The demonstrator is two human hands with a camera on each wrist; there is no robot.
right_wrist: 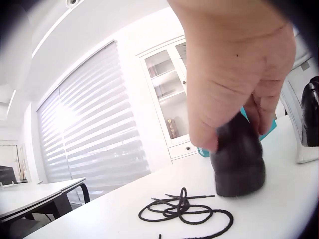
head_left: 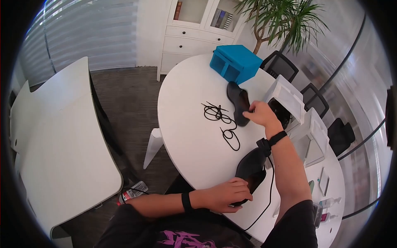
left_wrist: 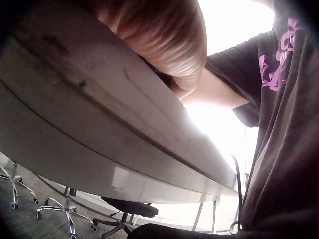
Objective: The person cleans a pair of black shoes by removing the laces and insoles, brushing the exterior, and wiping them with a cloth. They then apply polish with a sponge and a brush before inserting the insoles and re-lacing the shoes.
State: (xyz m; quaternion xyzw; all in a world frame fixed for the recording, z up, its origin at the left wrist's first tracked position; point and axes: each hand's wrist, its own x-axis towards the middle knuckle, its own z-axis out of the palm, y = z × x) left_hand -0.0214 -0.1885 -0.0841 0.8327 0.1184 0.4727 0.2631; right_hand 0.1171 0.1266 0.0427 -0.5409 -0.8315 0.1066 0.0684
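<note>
Two black shoes lie on the white round table. My right hand (head_left: pixel 264 115) pinches the heel end of the farther shoe (head_left: pixel 238 99); in the right wrist view thumb and fingers of the hand (right_wrist: pixel 239 84) straddle the heel of that shoe (right_wrist: pixel 238 164). Nearer my body, my left hand (head_left: pixel 227 195) lies over the near end of the other shoe (head_left: pixel 251 167), fingers bent across it. The left wrist view shows the hand (left_wrist: pixel 159 40) at the table edge, its shoe mostly hidden. Black laces (head_left: pixel 215 112) lie loosely coiled left of the farther shoe.
A blue box (head_left: pixel 236 62) stands at the table's far end. White open boxes (head_left: pixel 291 99) line the right side, one holding something black. Small bottles (head_left: pixel 328 202) and a phone-like item (head_left: pixel 317 215) are at the near right. Another white table (head_left: pixel 62 144) stands left.
</note>
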